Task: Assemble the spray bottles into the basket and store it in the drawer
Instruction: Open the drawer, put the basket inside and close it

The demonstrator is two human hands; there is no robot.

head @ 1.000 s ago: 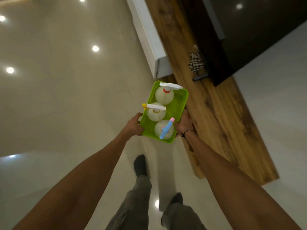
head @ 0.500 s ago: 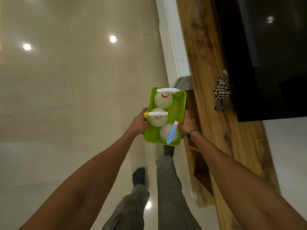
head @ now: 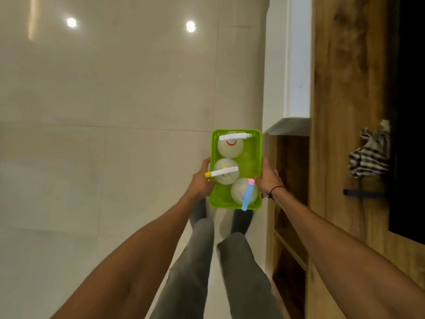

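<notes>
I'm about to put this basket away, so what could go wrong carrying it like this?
The three spray bottles stand loose in the green basket; a tilt could topple them. The blue-nozzle bottle has its head poking past the near rim, and the yellow-tipped nozzle juts over the left side by the left hand, so either might snag on the wooden cabinet beside the right hand.

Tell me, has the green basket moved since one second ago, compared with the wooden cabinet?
Yes. The green basket, earlier overlapping the wooden cabinet top, now hangs over the floor beside its open front.
</notes>
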